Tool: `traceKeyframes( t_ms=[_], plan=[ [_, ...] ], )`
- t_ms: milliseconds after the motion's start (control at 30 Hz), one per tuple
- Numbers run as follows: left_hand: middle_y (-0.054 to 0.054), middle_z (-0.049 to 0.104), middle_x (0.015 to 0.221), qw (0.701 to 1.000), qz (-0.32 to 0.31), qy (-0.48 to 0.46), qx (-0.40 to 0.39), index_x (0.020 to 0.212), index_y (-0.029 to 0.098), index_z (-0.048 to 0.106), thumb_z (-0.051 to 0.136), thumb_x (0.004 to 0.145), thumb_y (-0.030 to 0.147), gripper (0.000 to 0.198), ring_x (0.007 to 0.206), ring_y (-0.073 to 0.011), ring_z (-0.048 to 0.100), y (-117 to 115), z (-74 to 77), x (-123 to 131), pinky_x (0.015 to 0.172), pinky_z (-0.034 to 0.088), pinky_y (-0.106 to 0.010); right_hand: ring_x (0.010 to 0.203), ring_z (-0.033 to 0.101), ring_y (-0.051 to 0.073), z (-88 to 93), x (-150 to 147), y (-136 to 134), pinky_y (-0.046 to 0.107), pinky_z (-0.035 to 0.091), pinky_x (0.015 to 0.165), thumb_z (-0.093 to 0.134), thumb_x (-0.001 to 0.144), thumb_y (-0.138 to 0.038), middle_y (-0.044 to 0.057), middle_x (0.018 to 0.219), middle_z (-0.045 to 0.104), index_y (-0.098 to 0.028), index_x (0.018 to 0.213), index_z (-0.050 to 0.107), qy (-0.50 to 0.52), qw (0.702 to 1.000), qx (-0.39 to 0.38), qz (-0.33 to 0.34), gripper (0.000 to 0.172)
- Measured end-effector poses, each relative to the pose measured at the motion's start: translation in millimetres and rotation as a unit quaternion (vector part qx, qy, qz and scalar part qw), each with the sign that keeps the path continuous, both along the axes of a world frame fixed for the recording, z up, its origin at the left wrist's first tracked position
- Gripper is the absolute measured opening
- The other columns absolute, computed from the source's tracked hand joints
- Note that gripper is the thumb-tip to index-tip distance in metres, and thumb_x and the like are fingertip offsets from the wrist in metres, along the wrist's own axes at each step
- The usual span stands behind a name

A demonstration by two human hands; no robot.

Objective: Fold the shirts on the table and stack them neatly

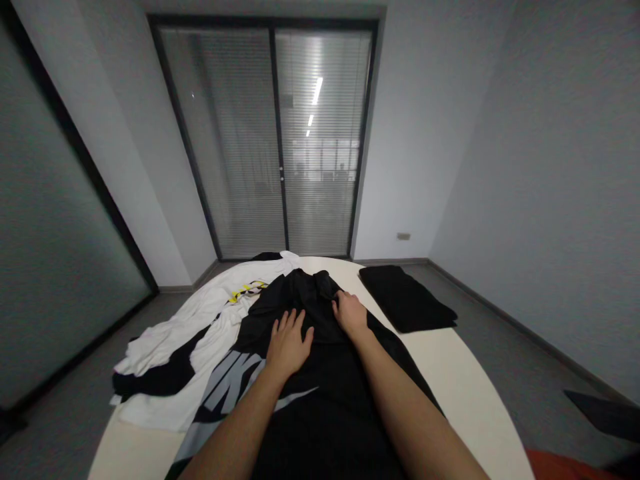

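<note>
A black jacket with large grey lettering and a pale swoosh lies spread on the table in front of me. My left hand rests flat on its upper part, fingers stretched out and apart. Near the jacket's bunched far end, my right hand has its fingers curled on the fabric at the right side, gripping it. To the left of the jacket lies a loose heap of white and black clothing with a yellow-and-black print, touching the jacket's side.
A folded black garment lies at the right rim of the round, cream table. Beyond the table stands a glass partition with blinds. Something orange-red and a dark flat object show at lower right.
</note>
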State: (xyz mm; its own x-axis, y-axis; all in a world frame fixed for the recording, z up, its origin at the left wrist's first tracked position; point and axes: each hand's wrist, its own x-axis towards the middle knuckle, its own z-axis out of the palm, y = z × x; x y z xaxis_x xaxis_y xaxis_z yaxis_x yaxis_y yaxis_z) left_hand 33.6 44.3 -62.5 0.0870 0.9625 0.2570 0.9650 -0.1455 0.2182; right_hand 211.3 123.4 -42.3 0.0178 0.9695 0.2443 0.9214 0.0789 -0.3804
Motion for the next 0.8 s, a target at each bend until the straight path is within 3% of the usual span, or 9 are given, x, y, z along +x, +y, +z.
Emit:
traceKeyframes(
  t_ms=[67,133,200,267,367,533,600,700,800],
  plan=[
    [-0.011,0.042,0.156,1.000,0.010,0.007,-0.002,0.149,0.019,0.044,0.039,0.100,0.045,0.056,0.146,-0.0307,0.035,0.6,0.2,1.6,0.119,0.027,-0.050,0.107,0.064,0.028,-10.8,17.3,13.3,0.039,0.048,0.093,0.053,0.094,-0.034,0.012,0.107,0.070,-0.021,0.109,0.065,0.141,0.989,0.020,-0.039,0.023],
    [-0.011,0.042,0.156,1.000,0.014,0.011,-0.002,0.150,0.020,0.044,0.039,0.100,0.045,0.056,0.146,-0.0306,0.035,1.1,0.0,2.9,0.119,0.028,-0.050,0.105,0.065,0.028,-13.4,37.4,27.9,0.040,0.047,0.095,0.058,0.089,-0.034,0.013,0.105,0.071,-0.018,0.107,0.065,0.304,0.945,0.074,-0.091,0.025],
    [-0.011,0.042,0.155,1.000,0.017,0.010,0.001,0.151,0.020,0.043,0.038,0.100,0.045,0.056,0.145,-0.0305,0.035,1.7,-0.3,3.8,0.119,0.028,-0.050,0.109,0.065,0.025,-10.5,59.1,42.2,0.037,0.048,0.097,0.051,0.091,-0.034,0.015,0.115,0.068,-0.015,0.116,0.059,0.365,0.917,0.109,-0.121,0.033],
    [-0.010,0.043,0.155,1.000,0.018,0.005,0.002,0.152,0.021,0.040,0.038,0.101,0.044,0.056,0.145,-0.0304,0.036,2.2,-0.3,4.3,0.118,0.029,-0.050,0.109,0.065,0.022,-5.8,80.0,54.0,0.033,0.050,0.096,0.043,0.093,-0.032,0.016,0.120,0.065,-0.012,0.130,0.048,0.397,0.899,0.124,-0.139,0.042],
    [-0.010,0.043,0.155,1.000,0.016,-0.002,0.002,0.154,0.020,0.037,0.037,0.101,0.044,0.057,0.145,-0.0302,0.036,2.8,0.4,5.0,0.118,0.030,-0.050,0.099,0.068,0.021,-2.2,102.9,63.3,0.032,0.054,0.088,0.045,0.091,-0.035,0.013,0.113,0.067,-0.013,0.139,0.039,0.431,0.879,0.123,-0.159,0.053],
    [-0.010,0.043,0.155,1.000,0.014,-0.003,0.000,0.152,0.020,0.041,0.038,0.101,0.043,0.056,0.145,-0.0309,0.035,3.2,1.2,5.0,0.118,0.029,-0.051,0.087,0.068,0.023,-5.3,110.4,59.2,0.035,0.056,0.083,0.077,0.065,-0.028,0.008,0.103,0.069,-0.019,0.137,0.046,0.427,0.889,0.078,-0.144,0.079],
    [-0.010,0.043,0.155,1.000,0.012,-0.004,0.000,0.151,0.020,0.042,0.038,0.101,0.044,0.055,0.145,-0.0309,0.035,3.1,0.8,4.4,0.118,0.029,-0.051,0.083,0.067,0.022,-2.9,108.6,55.7,0.037,0.056,0.082,0.075,0.061,-0.021,0.006,0.095,0.070,-0.019,0.125,0.059,0.409,0.904,0.047,-0.118,0.066],
    [-0.010,0.043,0.155,1.000,0.012,-0.004,0.003,0.149,0.021,0.046,0.038,0.101,0.044,0.054,0.145,-0.0310,0.035,3.1,0.1,3.6,0.118,0.029,-0.051,0.081,0.067,0.022,8.6,108.4,53.4,0.037,0.056,0.082,0.065,0.069,-0.022,0.006,0.089,0.072,-0.017,0.108,0.070,0.407,0.908,0.036,-0.092,0.040],
    [-0.010,0.044,0.154,1.000,0.013,-0.007,0.005,0.149,0.021,0.046,0.037,0.101,0.045,0.054,0.145,-0.0308,0.036,3.5,-0.2,3.1,0.118,0.029,-0.050,0.097,0.068,0.022,22.9,113.2,54.6,0.035,0.054,0.090,0.060,0.076,-0.028,0.010,0.111,0.071,-0.016,0.126,0.064,0.453,0.880,0.103,-0.097,0.052]
  ],
)
